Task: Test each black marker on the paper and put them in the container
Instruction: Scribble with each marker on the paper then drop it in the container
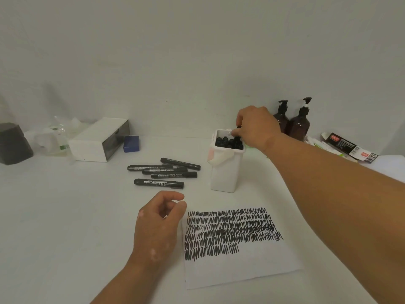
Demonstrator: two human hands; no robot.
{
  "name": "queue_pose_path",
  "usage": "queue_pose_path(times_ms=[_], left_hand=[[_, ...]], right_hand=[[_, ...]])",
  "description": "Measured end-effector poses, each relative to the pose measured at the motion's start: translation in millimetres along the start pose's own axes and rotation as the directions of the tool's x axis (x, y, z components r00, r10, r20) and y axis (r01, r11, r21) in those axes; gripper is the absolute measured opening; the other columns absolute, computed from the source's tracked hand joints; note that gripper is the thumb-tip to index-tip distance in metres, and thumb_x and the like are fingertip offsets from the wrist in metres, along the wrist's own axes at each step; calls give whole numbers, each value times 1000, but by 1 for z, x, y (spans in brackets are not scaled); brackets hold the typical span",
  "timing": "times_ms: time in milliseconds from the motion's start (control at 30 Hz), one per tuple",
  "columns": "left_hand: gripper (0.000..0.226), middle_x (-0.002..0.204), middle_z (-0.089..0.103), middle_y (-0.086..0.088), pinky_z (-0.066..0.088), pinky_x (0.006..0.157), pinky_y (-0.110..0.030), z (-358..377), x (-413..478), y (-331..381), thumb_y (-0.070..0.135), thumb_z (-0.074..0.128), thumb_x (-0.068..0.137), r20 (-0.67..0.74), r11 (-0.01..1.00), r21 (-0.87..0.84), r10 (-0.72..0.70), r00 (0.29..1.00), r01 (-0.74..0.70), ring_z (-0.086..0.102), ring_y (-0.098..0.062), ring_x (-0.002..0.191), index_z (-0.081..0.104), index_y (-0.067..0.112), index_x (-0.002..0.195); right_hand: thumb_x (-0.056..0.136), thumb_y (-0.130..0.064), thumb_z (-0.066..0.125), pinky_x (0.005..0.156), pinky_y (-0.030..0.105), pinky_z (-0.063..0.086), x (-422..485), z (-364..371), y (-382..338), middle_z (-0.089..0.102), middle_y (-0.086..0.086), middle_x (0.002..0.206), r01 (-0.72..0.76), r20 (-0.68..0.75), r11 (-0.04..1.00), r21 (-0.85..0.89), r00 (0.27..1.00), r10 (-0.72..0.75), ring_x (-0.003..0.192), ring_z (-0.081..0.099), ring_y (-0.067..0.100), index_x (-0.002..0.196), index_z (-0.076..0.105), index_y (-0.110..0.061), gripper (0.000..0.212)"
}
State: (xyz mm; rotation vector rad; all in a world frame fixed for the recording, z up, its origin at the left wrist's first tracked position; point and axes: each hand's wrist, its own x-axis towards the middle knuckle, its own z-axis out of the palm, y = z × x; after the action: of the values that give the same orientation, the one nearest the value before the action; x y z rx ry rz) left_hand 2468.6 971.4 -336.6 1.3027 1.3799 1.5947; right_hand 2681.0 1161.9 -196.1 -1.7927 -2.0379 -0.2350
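Over the white plastic container (225,172), a black marker (236,139) is pinched by the right hand (256,126); five capped markers (163,173) are laid left of it; the empty left hand (157,220) is loosely curled.

- A plain indoor work corner, more like an office desk or a small lab bench than a kitchen; which of the two cannot be told.
- A white table (65,216) stands against a bare white wall (197,51).
- Along the wall stand a white drawer box (96,141), clear glassware (57,132) and two brown pump bottles (299,125).
- Stationery lies about: loose black markers (175,175), an opened marker pack (350,147) and a scribbled sheet of paper (241,266).
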Motion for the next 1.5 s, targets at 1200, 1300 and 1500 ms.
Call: queue_pose_path(times_ms=[1200, 1300, 1500], left_hand=[[22, 84, 71, 4, 52, 71, -29, 13, 7, 1, 12, 60, 92, 41, 900, 431, -100, 994, 73, 63, -13, 75, 70, 31, 86], [25, 110, 68, 0, 48, 88, -29, 7, 39, -3, 8, 57, 94, 159, 674, 720, 73, 985, -166, 61, -18, 93, 69, 22, 109], [52, 137, 52, 0, 37, 102, -44, -12, 91, -18, 7, 48, 88, 280, 107, 955, -33, 959, -275, 42, -26, 127, 49, 24, 137]], right_hand=[[84, -28, 77, 61, 10, 41, -233, 29, 43, 67, -25, 70, -99, 76, 775, 624, 995, 66, 59, 57, 1, 73, 72, -35, 14], [85, -29, 77, 62, 10, 43, -232, 31, 46, 67, -24, 71, -100, 78, 760, 642, 995, 65, 59, 57, 2, 74, 73, -35, 13], [86, -33, 77, 61, 11, 44, -230, 34, 51, 66, -25, 70, -129, 118, 749, 650, 991, 68, 60, 57, 2, 75, 73, -35, 12]])
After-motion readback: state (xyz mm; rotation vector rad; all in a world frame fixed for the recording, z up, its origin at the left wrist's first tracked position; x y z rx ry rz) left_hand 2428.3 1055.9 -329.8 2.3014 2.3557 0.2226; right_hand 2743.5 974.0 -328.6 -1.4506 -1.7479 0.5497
